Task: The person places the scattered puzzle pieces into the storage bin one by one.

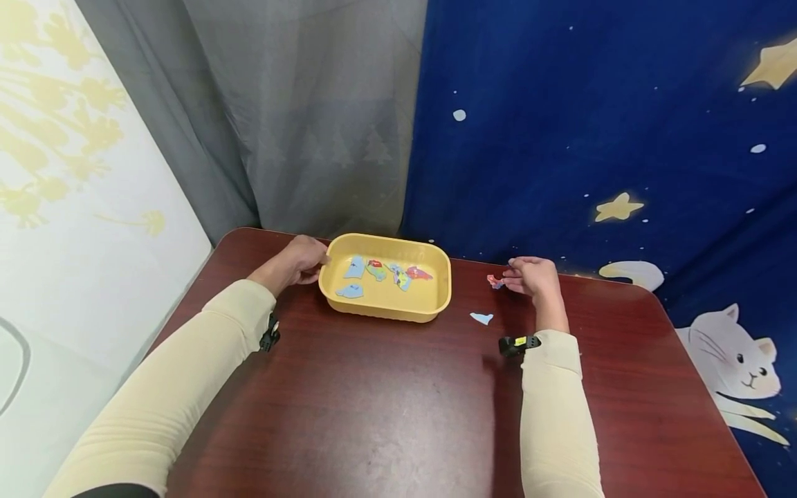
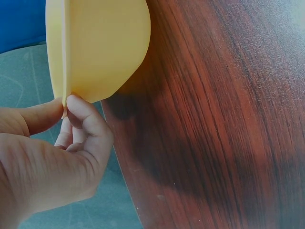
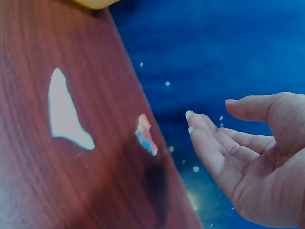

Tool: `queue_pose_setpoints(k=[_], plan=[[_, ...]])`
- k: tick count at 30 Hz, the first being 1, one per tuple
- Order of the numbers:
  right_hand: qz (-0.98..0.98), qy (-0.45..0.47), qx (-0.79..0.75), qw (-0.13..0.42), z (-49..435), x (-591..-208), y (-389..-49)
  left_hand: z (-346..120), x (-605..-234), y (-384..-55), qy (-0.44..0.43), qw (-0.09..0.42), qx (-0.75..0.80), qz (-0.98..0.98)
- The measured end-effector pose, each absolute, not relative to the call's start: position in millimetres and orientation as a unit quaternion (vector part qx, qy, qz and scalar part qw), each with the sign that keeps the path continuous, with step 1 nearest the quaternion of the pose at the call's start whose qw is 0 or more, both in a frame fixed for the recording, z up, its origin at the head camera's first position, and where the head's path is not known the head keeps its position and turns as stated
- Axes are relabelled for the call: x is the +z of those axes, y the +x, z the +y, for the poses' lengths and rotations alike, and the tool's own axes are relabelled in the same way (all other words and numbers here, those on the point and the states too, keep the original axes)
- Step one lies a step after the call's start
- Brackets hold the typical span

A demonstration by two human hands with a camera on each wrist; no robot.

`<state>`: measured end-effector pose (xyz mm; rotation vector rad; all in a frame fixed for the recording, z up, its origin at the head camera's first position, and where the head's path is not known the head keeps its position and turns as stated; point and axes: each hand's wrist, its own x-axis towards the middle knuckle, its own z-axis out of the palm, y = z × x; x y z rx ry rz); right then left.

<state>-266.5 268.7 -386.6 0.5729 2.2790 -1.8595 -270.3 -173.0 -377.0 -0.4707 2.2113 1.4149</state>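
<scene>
My left hand (image 1: 301, 259) pinches the left rim of a yellow plastic tray (image 1: 380, 309) between thumb and fingers; the left wrist view shows the thumb on one side of the rim and the index finger on the other. Inside lie several flat, irregular printed pieces, among them a light blue piece (image 1: 350, 291) and a red piece (image 1: 418, 274). My right hand (image 3: 252, 157) has its thumb and fingers spread, with nothing between them. Just left of its fingertips is a small red-and-blue piece (image 3: 146, 135), apart from them. A pale blue piece (image 3: 66, 114) lies on the table nearby.
The dark red wooden table (image 1: 386, 401) has its far edge close behind the tray. A grey curtain (image 1: 330, 104) and a blue curtain (image 1: 535, 138) with stars hang right behind it. A white panel (image 1: 75, 242) stands at the left.
</scene>
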Motion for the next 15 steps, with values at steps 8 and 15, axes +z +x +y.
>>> queue_pose_setpoints(k=[8,15], plan=[[0.727,0.231,-0.642,0.077,276,-405,-266,-174,-377,-271,-0.171,0.236,0.516,0.805],[0.739,0.237,-0.623,0.1,271,-421,-267,-173,-375,-269,-0.169,0.237,0.524,0.8]])
